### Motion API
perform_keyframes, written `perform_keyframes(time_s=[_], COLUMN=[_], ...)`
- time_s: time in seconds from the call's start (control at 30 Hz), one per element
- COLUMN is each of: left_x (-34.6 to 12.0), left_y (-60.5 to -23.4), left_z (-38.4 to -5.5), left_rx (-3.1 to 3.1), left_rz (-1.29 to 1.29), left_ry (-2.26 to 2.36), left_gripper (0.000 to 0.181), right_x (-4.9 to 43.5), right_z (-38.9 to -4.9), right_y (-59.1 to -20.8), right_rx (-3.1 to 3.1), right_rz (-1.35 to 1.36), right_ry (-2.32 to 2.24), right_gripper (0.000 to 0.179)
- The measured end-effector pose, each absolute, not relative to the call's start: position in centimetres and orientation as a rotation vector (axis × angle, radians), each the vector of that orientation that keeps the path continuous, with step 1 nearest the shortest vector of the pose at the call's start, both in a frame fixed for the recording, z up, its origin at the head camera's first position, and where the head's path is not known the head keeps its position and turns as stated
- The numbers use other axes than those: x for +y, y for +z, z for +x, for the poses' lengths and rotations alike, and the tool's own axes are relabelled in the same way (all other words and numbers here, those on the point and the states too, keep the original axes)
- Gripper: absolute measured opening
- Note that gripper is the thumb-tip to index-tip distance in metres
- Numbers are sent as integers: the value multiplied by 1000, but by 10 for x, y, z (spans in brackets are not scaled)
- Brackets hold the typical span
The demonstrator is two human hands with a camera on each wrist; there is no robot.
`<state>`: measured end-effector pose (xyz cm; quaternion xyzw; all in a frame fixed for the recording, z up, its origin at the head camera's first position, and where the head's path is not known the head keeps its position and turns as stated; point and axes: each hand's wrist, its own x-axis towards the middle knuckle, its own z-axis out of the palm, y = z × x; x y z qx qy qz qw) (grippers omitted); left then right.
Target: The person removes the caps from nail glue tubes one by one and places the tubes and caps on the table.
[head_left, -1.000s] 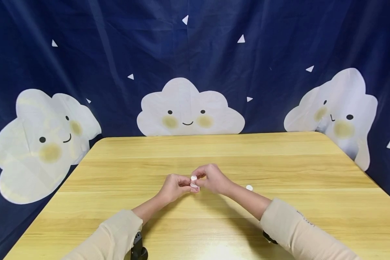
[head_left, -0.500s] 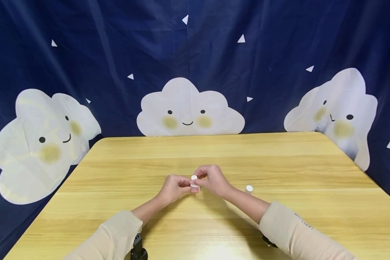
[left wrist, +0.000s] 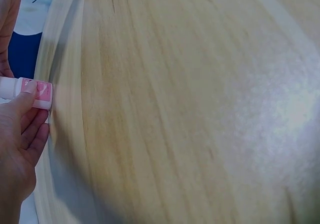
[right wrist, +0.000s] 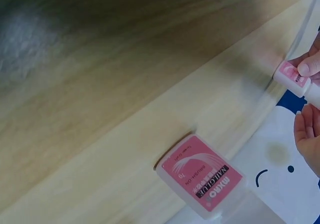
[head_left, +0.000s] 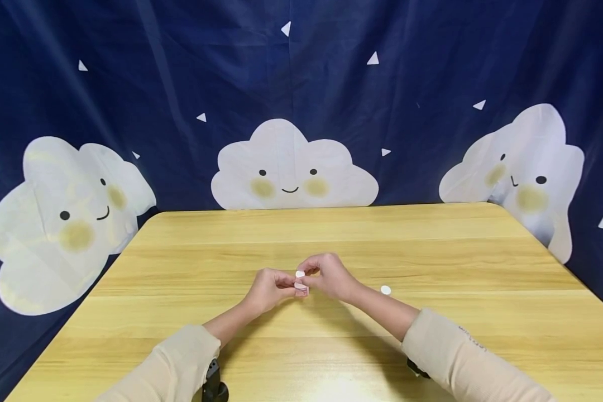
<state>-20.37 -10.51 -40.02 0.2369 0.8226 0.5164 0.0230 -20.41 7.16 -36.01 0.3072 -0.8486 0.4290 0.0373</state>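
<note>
A small nail glue bottle [head_left: 301, 291] with a pink label and white cap [head_left: 300, 274] stands near the middle of the table. My left hand [head_left: 268, 290] grips its body; in the left wrist view the thumb [left wrist: 25, 101] lies over the label. On the cap, my right hand [head_left: 330, 276] pinches with thumb and fingertips. The right wrist view shows the right hand [right wrist: 310, 136] at the cap end of the held bottle [right wrist: 291, 77], where the fingers partly cover the cap. Whether the cap is loose cannot be told.
A second nail glue bottle [right wrist: 202, 174] stands upright to the right; in the head view its white cap [head_left: 385, 290] shows just behind the right forearm, which hides its body. The wooden table [head_left: 221, 234] ends at a dark blue curtain [head_left: 301, 67] with cloud prints.
The right hand and forearm dipped slightly, then rose again, covering more of the second bottle. Both hands keep their hold on the first bottle, which stays in place.
</note>
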Motion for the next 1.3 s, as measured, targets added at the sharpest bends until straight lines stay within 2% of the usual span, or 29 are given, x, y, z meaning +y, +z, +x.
perform_keyframes(time_s=[0.27,0.97,1.3], left_x=[-104,-105,-106], left_y=[-398,-399,-398], left_z=[-204,-204,-204], left_rx=[2570,2540,2559], left_rz=[756,728,724], left_ry=[1587,1583,1567], left_gripper=[15,18,18], right_x=[73,70,72], right_z=[-205,-205,-204], right_y=[-358,-363,-360], right_rx=[-2637,-2565,-2589], right_rz=[994,831,896], right_ry=[1278,1357,1328], right_gripper=[6,6,4])
